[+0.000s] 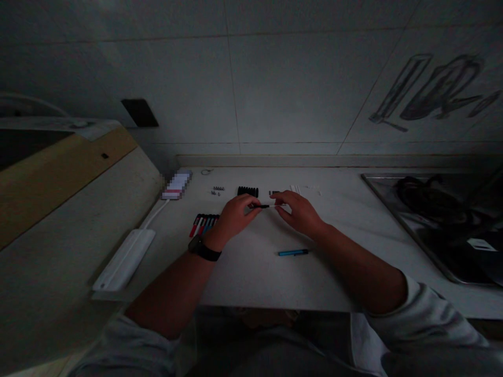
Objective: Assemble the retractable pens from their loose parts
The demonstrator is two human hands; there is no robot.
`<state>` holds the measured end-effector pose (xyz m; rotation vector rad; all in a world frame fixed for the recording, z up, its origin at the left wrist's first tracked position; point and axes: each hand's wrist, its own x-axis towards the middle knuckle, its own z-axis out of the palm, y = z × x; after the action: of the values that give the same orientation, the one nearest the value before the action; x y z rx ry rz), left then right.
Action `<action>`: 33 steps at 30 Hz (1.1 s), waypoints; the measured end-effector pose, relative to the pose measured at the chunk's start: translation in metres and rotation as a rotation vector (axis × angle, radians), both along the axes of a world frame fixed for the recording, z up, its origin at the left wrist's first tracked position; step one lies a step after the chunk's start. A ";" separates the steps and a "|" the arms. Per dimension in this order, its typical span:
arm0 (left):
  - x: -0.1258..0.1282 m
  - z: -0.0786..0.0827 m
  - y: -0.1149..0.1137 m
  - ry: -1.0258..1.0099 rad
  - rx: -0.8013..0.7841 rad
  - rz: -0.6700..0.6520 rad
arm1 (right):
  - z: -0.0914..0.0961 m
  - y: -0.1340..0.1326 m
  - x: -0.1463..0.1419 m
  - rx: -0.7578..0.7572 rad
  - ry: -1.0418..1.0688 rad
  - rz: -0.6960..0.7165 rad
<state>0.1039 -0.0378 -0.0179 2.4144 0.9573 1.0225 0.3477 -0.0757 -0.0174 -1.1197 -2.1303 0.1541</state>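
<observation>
My left hand (234, 215), with a black watch on its wrist, is closed around the dark end of a thin pen part (262, 206) above the white counter (251, 272). My right hand (299, 210) pinches the pale other end of the same piece. Both hands hover at the middle of the counter. A row of pen barrels in red, white and blue (203, 223) lies just left of my left hand. A finished blue pen (293, 253) lies nearer to me, below my right hand.
A black row of caps (248, 191) and small loose parts (217, 190) lie at the back of the counter, with white refills (295, 188) beside them. A white power strip (124, 259) and its cable lie at left. A steel sink (440, 220) sits at right. The wall is tiled.
</observation>
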 end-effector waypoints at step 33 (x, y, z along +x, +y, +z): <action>-0.005 -0.002 0.005 0.075 0.053 0.113 | 0.038 -0.025 0.006 -0.808 -0.497 0.287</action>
<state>0.0992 -0.0333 -0.0196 2.4817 1.1166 1.0139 0.3541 -0.1010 0.0203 -1.3731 -2.7683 1.0394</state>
